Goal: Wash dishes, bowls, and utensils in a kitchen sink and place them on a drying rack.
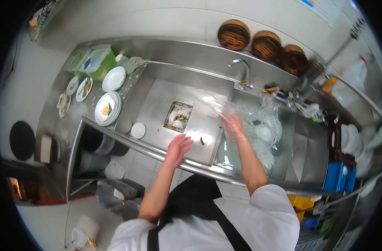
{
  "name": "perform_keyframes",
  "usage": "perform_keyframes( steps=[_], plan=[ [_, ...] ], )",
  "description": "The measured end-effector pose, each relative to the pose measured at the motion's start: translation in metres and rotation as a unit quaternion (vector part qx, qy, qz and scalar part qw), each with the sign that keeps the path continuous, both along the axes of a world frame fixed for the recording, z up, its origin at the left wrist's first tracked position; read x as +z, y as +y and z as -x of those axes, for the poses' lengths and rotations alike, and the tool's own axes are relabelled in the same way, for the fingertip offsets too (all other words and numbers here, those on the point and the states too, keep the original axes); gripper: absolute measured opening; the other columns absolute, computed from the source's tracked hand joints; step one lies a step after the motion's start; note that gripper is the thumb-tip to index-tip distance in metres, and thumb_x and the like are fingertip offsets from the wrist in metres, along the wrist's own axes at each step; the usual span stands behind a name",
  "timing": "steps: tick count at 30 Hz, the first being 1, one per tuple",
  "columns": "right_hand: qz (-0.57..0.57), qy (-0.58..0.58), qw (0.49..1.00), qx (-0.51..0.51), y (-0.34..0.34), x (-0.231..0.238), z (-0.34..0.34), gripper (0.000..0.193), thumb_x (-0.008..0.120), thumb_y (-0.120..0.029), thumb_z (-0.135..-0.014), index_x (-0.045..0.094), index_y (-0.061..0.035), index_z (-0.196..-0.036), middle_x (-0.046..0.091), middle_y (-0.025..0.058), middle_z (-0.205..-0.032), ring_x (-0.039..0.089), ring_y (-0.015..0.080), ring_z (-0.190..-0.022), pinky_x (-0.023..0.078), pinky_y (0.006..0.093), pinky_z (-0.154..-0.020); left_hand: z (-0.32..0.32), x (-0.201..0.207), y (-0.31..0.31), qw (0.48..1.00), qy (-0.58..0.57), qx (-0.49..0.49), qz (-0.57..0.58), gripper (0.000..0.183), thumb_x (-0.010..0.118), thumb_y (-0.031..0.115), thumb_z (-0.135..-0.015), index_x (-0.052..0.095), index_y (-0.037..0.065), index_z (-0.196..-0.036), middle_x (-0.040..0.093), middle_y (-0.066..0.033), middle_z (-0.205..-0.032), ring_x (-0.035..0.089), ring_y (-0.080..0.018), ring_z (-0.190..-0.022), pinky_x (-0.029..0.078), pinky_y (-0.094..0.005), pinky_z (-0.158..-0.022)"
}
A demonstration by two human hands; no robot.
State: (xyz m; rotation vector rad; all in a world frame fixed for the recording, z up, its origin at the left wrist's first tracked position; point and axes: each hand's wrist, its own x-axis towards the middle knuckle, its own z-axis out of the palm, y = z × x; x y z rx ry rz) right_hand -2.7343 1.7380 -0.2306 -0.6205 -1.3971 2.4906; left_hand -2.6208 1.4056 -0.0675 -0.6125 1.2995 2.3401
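Observation:
My left hand point(179, 147) hovers over the front part of the steel sink counter point(157, 96), fingers stretched out and nothing held. Just beyond it is a square drain opening point(178, 116) with whitish food scraps in it. A small dark scrap point(202, 141) lies on the steel to its right. My right hand point(232, 124) is at the left edge of the water-filled basin point(230, 152), its fingers smeared by motion. A spray of water point(214, 102) flies off leftward from it onto the steel. White dishes point(264, 131) sit under the churned water.
A curved faucet point(241, 67) rises behind the basin, below several round bamboo steamers point(266, 45). On the left counter stand stacked white plates point(107, 109) and a green plastic bin point(92, 60). A small white dish point(138, 130) rests near the front rail point(145, 148). A blue container point(340, 177) stands at right.

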Motion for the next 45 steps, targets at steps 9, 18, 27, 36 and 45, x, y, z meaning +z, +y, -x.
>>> perform_keyframes(
  steps=[9, 18, 27, 36, 45],
  plan=[
    [-0.326, -0.019, 0.925, -0.194, 0.104, 0.125, 0.151, 0.042, 0.051, -0.039, -0.096, 0.062, 0.0007, -0.087, 0.059, 0.0058, -0.079, 0.051, 0.0159, -0.075, 0.042, 0.0326, -0.074, 0.218, -0.003, 0.031, 0.995, 0.014, -0.055, 0.086, 0.029, 0.058, 0.016, -0.090, 0.054, 0.006, -0.117, 0.063, -0.0100, -0.109, 0.063, -0.0210, -0.097, 0.050, -0.0308, -0.080],
    [-0.558, -0.240, 0.773, -0.183, 0.103, 0.058, -0.113, 0.040, 0.044, -0.029, -0.099, 0.064, 0.0050, -0.106, 0.066, 0.0181, -0.094, 0.061, 0.0257, -0.085, 0.048, 0.0384, -0.080, 0.209, 0.036, -0.337, 0.509, 0.167, 0.225, 0.814, 0.037, 0.061, 0.009, -0.081, 0.057, -0.002, -0.116, 0.057, -0.0225, -0.118, 0.054, -0.0373, -0.108, 0.043, -0.0410, -0.095],
    [-0.246, -0.063, 0.966, 0.055, -0.003, 0.093, 0.061, 0.023, 0.058, -0.025, -0.092, 0.059, -0.0058, -0.104, 0.059, 0.0010, -0.095, 0.056, 0.0097, -0.085, 0.047, 0.0227, -0.074, 0.270, -0.020, -0.453, 0.639, 0.098, -0.052, 0.761, 0.033, 0.061, 0.009, -0.073, 0.062, 0.002, -0.105, 0.067, -0.0225, -0.094, 0.063, -0.0379, -0.096, 0.050, -0.0422, -0.084],
    [0.198, 0.237, 0.950, 0.054, -0.067, 0.137, 0.172, 0.019, 0.057, -0.014, -0.090, 0.060, 0.0005, -0.102, 0.063, 0.0141, -0.104, 0.062, 0.0232, -0.096, 0.053, 0.0318, -0.087, 0.317, 0.005, -0.446, 0.863, 0.125, -0.092, 0.481, 0.025, 0.060, 0.003, -0.073, 0.062, -0.002, -0.097, 0.064, -0.0074, -0.074, 0.059, -0.0126, -0.059, 0.048, -0.0272, -0.053],
    [-0.066, -0.183, 0.948, 0.251, -0.278, 0.088, 0.140, 0.038, 0.066, -0.014, -0.085, 0.057, -0.0004, -0.120, 0.063, 0.0088, -0.109, 0.064, 0.0177, -0.095, 0.057, 0.0314, -0.075, 0.295, -0.030, -0.147, 0.847, 0.278, -0.256, 0.374, 0.051, 0.071, 0.018, -0.078, 0.054, 0.002, -0.123, 0.062, -0.0208, -0.109, 0.062, -0.0284, -0.097, 0.050, -0.0356, -0.078]
  ],
)
